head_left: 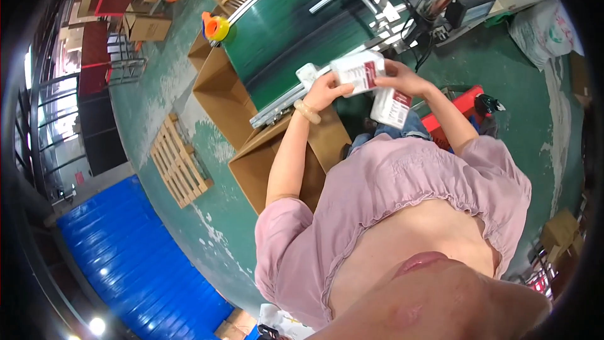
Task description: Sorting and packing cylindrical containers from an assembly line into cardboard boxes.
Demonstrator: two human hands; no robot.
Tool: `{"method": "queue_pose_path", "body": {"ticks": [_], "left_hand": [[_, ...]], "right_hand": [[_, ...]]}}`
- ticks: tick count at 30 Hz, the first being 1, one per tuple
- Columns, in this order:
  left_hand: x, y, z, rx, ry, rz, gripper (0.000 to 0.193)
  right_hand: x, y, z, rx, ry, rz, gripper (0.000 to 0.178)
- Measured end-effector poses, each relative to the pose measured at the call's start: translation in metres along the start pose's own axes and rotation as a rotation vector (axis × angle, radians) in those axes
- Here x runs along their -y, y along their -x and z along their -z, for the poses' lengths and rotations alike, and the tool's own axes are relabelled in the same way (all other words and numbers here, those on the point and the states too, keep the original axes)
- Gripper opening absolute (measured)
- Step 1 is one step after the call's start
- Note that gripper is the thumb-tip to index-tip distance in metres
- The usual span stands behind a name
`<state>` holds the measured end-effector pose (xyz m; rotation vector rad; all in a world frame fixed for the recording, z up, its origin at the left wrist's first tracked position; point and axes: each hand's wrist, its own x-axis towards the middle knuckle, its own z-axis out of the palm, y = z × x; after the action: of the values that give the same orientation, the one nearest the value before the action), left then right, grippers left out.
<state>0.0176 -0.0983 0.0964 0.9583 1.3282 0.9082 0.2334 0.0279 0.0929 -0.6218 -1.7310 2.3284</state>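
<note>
The left hand (pixel 322 92) has its fingers partly closed on the left end of a white pack (pixel 356 70) with a dark red label, thumb across its near face. The right hand (pixel 406 80) has its fingers bent around the right end, so the pack lies between both hands. A second pack (pixel 390 108) hangs just below the right hand; which fingers carry it, I cannot tell

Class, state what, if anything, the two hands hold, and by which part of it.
The left hand and right hand hold a white pack by its left and right edges. Whether the right also grips the lower pack cannot be told.
</note>
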Motion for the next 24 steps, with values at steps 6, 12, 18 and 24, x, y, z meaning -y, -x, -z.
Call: {"method": "queue_pose_path", "body": {"ticks": [6, 12, 18, 24], "left_hand": [[-0.046, -0.148, 0.037, -0.530, -0.593, -0.401, 0.043], [-0.043, -0.253, 0.064, -0.449, -1.322, -0.441, 0.059], [-0.028, -0.257, 0.056, -0.307, -1.275, -0.347, 0.069], [-0.006, -0.230, 0.058, -0.811, -0.747, -0.378, 0.069]], "right_hand": [[-0.046, 0.086, 0.039, -0.354, 0.046, -0.115, 0.050], [-0.060, 0.122, 0.033, -0.538, 0.024, -0.180, 0.049], [-0.047, 0.106, 0.047, -0.557, -0.062, -0.205, 0.046], [-0.038, 0.082, 0.055, -0.470, 0.007, -0.172, 0.047]]}}
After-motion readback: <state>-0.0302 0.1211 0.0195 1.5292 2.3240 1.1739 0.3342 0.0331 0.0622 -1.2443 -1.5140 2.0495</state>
